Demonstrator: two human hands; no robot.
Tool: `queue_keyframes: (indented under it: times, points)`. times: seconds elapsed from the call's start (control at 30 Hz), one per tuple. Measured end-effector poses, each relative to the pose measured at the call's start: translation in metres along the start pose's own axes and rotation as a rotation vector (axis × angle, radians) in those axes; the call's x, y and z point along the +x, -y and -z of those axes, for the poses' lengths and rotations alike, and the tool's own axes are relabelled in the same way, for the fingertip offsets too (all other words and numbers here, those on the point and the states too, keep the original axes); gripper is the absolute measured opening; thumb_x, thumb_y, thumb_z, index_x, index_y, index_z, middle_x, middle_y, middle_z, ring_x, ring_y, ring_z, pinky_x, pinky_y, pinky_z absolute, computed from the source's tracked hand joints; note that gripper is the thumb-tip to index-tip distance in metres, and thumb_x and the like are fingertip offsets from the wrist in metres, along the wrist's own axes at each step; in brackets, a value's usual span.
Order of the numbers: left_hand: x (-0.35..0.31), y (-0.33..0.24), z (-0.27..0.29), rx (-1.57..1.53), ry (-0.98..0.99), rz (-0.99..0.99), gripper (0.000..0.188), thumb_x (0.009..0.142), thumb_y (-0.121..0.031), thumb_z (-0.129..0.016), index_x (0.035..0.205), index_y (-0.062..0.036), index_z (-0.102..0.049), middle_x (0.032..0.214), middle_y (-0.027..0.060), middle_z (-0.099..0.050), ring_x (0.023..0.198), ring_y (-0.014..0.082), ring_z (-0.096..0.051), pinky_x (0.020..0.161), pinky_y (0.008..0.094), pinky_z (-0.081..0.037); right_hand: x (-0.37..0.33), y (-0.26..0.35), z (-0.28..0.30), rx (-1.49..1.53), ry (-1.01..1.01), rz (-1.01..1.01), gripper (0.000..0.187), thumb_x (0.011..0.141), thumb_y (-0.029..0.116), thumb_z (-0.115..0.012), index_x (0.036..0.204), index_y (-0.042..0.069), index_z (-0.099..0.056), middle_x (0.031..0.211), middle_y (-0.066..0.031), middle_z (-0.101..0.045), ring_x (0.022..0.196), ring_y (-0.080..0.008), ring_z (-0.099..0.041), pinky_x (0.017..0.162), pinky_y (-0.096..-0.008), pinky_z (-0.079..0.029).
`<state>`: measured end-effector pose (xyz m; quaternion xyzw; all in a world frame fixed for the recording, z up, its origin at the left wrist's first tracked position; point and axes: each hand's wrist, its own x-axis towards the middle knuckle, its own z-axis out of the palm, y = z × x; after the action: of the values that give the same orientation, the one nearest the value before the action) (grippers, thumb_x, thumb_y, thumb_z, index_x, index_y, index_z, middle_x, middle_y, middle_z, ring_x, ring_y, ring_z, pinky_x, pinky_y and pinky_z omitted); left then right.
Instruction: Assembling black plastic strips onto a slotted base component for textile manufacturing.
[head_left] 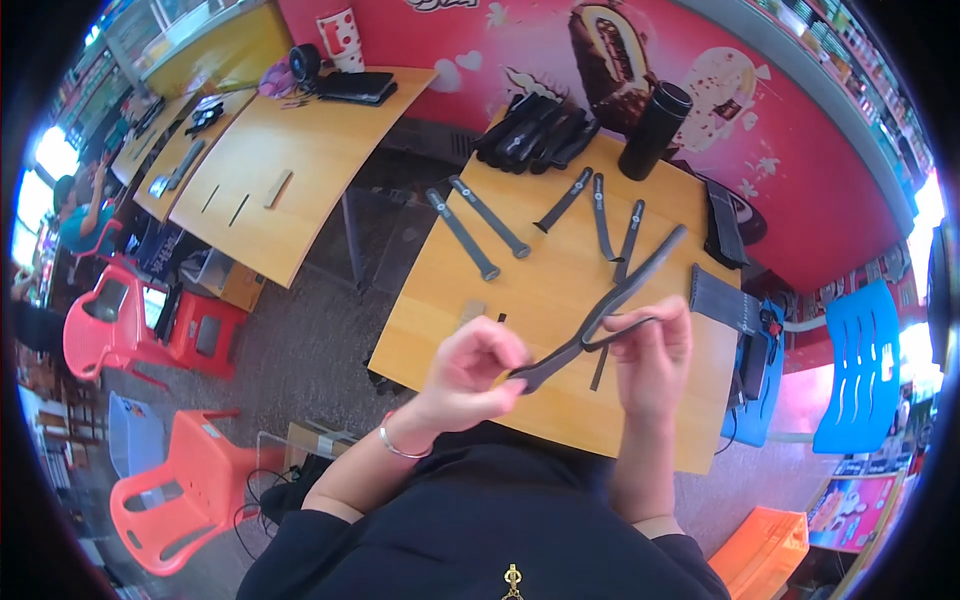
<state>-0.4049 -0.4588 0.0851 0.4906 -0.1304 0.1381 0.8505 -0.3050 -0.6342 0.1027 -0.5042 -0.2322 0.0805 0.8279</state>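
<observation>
Above the front part of the wooden table point(420, 335), a long dark strap point(607, 302) stretches between my hands, its free end reaching toward the far right. My left hand point(467, 375) pinches the near end of it between thumb and fingers. My right hand point(652, 360) is closed on a thin dark strip that loops off the strap's middle. Beyond my hands lie similar flat straps with rounded ends: a pair at the left point(463, 235), one in the middle point(565, 200), and others to the right point(602, 218), partly beneath the held one.
At the table's far edge sit a pile of black bundles point(535, 132) and a black cylindrical bottle point(655, 130). A dark ridged piece point(725, 298) overhangs the right edge. Another wooden table point(330, 175) stands left, red chairs point(180, 490) below it. Blue chairs point(858, 370) are at right.
</observation>
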Motion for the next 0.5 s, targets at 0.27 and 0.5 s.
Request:
queue_keyframes:
  times: [0.27,0.5]
  points:
    - [-0.051,-0.036,0.074,-0.395,-0.155,-0.026,0.030,0.078,-0.011,-0.067,0.068,-0.0130,-0.040,0.064,0.0003,-0.037,0.053,0.0133,-0.038,0.042,0.0247,-0.037,0.040,0.056,0.208,0.389,-0.477,0.318,0.023,0.094,0.010,-0.049,0.112,-0.004,-0.050,0.102,-0.0111,-0.058,0.094,-0.0173,-0.060,0.085,-0.0231,-0.054]
    - [-0.038,-0.059,0.096,-0.537,-0.260,-0.135,0.026,0.080,-0.002,-0.061,0.093,-0.0099,-0.040,0.084,0.0033,-0.043,0.074,0.0138,-0.047,0.066,0.0253,-0.044,0.088,0.005,0.179,-0.332,-0.422,0.287,0.010,0.097,0.007,-0.043,0.103,0.000,-0.043,0.105,-0.0128,-0.058,0.098,-0.0170,-0.058,0.089,-0.0289,-0.050]
